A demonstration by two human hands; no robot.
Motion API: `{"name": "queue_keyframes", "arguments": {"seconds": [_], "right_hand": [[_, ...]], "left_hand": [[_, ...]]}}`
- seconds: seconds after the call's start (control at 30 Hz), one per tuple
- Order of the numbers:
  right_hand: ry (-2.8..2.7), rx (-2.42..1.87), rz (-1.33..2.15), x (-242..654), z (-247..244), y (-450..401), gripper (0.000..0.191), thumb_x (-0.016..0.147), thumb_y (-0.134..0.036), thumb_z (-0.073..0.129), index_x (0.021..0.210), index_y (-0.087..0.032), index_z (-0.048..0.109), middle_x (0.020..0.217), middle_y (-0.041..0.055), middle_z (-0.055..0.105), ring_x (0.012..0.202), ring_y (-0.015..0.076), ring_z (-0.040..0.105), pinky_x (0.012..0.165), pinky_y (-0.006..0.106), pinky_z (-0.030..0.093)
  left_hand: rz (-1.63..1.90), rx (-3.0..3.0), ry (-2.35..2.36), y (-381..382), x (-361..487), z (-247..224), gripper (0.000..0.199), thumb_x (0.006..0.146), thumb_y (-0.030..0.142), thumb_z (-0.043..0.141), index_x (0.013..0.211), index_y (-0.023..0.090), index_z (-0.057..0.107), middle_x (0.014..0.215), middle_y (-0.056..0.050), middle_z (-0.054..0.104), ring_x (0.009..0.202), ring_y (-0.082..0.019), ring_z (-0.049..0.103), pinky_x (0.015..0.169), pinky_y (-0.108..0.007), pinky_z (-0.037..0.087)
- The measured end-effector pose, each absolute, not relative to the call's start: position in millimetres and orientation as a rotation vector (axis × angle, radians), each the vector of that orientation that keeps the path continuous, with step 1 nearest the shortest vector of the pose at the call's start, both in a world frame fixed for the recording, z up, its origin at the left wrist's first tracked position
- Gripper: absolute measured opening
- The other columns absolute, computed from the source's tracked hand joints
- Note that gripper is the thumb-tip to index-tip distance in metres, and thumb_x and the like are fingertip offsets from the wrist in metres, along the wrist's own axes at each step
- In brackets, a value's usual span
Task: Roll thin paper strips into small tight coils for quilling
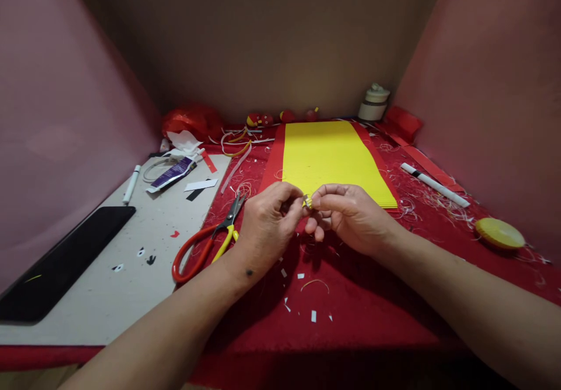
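Left forearm (175,323) and right forearm (464,282), both shown bare; fingers (335,201), likewise uncovered; left wrist (239,270), marked by one small round spot (249,272).

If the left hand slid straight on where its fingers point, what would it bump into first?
Probably the right hand, which is just across the small yellow piece from the left hand, though depth is hard to judge from this view.

On your tabletop (372,320), a board (144,302) takes the left side, scissors (228,219) crossing its right edge beside your left hand (268,217). Before you, a sheet (326,156) runs toward the back edge, a jar (373,108) near the far right corner, a disc (500,232) by the right edge.
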State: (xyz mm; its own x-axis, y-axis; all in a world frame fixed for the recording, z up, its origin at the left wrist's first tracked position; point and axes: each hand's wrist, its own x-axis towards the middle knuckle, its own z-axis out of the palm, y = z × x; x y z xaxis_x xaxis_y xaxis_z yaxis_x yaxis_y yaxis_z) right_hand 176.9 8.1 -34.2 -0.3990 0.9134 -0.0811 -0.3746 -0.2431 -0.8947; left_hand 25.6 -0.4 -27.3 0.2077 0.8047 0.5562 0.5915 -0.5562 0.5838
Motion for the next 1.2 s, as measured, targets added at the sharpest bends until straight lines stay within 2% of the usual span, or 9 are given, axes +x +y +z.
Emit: {"name": "queue_keyframes", "arguments": {"seconds": [0.13, 0.47, 0.67, 0.87, 1.2], "right_hand": [[-1.025, -0.849, 1.803, 176.8, -31.9, 8.0, 0.005, 0.062, -0.012, 0.061, 0.060, -0.014, 0.057, 0.052, 0.0047, 0.061, 0.049, 0.0148, 0.060, 0.044, 0.024, 0.049], [-1.037, -0.912, 1.866, 180.3, -32.8, 11.5, 0.006, 0.058, -0.011, 0.056, 0.054, -0.013, 0.059, 0.051, 0.0061, 0.063, 0.045, 0.0145, 0.059, 0.044, 0.025, 0.050], [-0.983, -0.957, 1.940, 180.8, -35.2, 13.6, 0.008, 0.058, -0.011, 0.053, 0.056, -0.011, 0.060, 0.051, 0.0085, 0.063, 0.047, 0.0157, 0.061, 0.043, 0.024, 0.050], [-0.918, -0.967, 1.973, 181.4, -36.7, 15.5, 0.007, 0.057, -0.010, 0.054, 0.055, -0.011, 0.060, 0.050, 0.0061, 0.060, 0.046, 0.0145, 0.060, 0.042, 0.023, 0.051], [-0.880, -0.930, 1.993, 182.5, -39.6, 15.8, 0.010, 0.060, -0.011, 0.054, 0.055, -0.011, 0.063, 0.051, 0.0095, 0.064, 0.044, 0.0133, 0.059, 0.044, 0.022, 0.051]], "left_hand": [[1.189, 2.312, 1.339, -0.7, 25.2, -28.3, 0.011, 0.080, 0.014, 0.052, 0.073, 0.016, 0.060, 0.067, 0.001, 0.061, 0.061, -0.008, 0.054, 0.059, -0.020, 0.041], [1.089, 2.559, 1.259, -0.8, 23.6, -29.5, 0.007, 0.081, 0.014, 0.053, 0.075, 0.016, 0.057, 0.070, 0.001, 0.059, 0.065, -0.009, 0.052, 0.061, -0.020, 0.039], [1.020, 2.645, 1.211, -1.3, 22.1, -30.7, 0.011, 0.084, 0.016, 0.050, 0.075, 0.016, 0.056, 0.070, 0.001, 0.056, 0.062, -0.008, 0.049, 0.058, -0.019, 0.037], [0.951, 2.699, 1.185, -0.6, 20.8, -33.2, 0.013, 0.086, 0.017, 0.046, 0.077, 0.017, 0.055, 0.072, 0.000, 0.056, 0.061, -0.008, 0.048, 0.055, -0.019, 0.036], [0.931, 2.667, 1.155, 0.5, 18.6, -33.5, 0.016, 0.087, 0.018, 0.044, 0.074, 0.017, 0.053, 0.071, 0.001, 0.055, 0.062, -0.008, 0.049, 0.056, -0.019, 0.037]]}}
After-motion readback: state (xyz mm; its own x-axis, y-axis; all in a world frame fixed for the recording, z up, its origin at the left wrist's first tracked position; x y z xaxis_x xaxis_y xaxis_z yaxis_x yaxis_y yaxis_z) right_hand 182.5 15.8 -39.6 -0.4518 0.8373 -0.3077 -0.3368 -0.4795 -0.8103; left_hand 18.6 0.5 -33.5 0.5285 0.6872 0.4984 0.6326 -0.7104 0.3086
